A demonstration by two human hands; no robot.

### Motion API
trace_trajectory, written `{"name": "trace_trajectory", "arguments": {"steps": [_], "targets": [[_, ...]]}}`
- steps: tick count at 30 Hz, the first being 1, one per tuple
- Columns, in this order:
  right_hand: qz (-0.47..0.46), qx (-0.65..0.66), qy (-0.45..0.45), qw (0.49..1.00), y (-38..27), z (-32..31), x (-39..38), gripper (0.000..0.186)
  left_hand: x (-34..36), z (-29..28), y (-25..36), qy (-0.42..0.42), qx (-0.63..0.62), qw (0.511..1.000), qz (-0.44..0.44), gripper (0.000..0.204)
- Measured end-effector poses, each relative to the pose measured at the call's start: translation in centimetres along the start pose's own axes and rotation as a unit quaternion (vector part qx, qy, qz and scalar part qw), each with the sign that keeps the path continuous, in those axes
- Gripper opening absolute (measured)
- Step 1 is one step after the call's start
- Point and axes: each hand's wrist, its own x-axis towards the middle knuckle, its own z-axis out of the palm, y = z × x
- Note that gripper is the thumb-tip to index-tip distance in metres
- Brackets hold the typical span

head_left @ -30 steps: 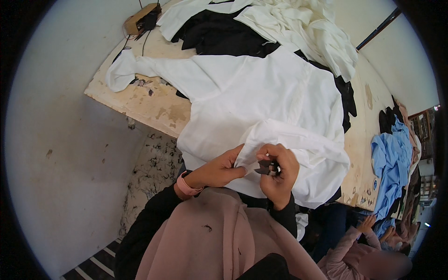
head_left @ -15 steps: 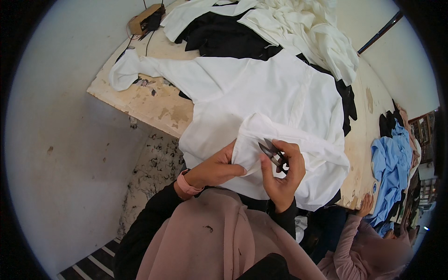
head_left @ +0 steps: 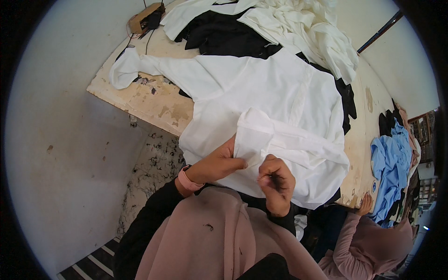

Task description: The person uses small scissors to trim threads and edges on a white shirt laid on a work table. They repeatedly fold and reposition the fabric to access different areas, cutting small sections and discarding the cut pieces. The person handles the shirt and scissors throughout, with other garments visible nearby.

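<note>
A white long-sleeved shirt (head_left: 252, 86) lies spread over the table in front of me, one sleeve stretched out to the left. My left hand (head_left: 215, 165) is closed on a folded edge of its raised white cloth (head_left: 254, 135), thumb on top and fingers underneath. Close by on the right, my right hand (head_left: 277, 184) is curled with thumb and forefinger together at the cloth's edge. Something dark shows inside its curl; the thread snips' blades are hidden by the fingers.
Black cloth (head_left: 228, 35) and a heap of white garments (head_left: 303, 28) lie farther back on the worn wooden table (head_left: 172, 114). A small brown box (head_left: 144, 18) with cords stands at the far left corner. Blue garments (head_left: 394, 151) lie at the right, near another person's hand (head_left: 366, 204).
My right hand has turned over and curled inward, so the snips' blades no longer show. My left hand keeps its hold on the cloth, which has shifted slightly.
</note>
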Motion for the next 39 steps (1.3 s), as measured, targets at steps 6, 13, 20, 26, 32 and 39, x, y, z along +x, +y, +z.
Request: {"name": "trace_trajectory", "arguments": {"steps": [6, 13, 20, 26, 32, 39], "targets": [[-0.082, -0.063, 0.153, 0.983, 0.2, -2.8, 0.4, 0.013, -0.5, -0.1, 2.0, 0.065, -0.051, 0.996, 0.021, 0.083], [0.087, -0.341, -0.090, 0.932, 0.7, -6.2, 0.7, 0.041, -2.0, -0.1, 5.9, -0.112, 0.067, 0.989, 0.069, 0.046], [-0.202, -0.622, 0.461, 0.599, -6.3, -18.8, 4.7, 0.040, 0.7, -4.5, 7.6, 0.329, 0.727, 0.575, 0.182, 0.048], [0.043, -0.511, 0.324, 0.795, -0.8, -19.3, -1.8, 0.046, -1.2, -8.1, 6.5, 0.397, 0.623, 0.656, 0.159, 0.064], [0.192, -0.501, 0.195, 0.821, 0.6, -15.9, -7.1, 0.034, -6.7, -11.1, 10.3, 0.470, 0.614, 0.625, 0.105, 0.061], [0.162, -0.415, 0.253, 0.859, -1.5, -11.0, -4.1, 0.029, -3.3, -4.7, 6.8, 0.364, 0.724, 0.554, 0.192, 0.041]]}}
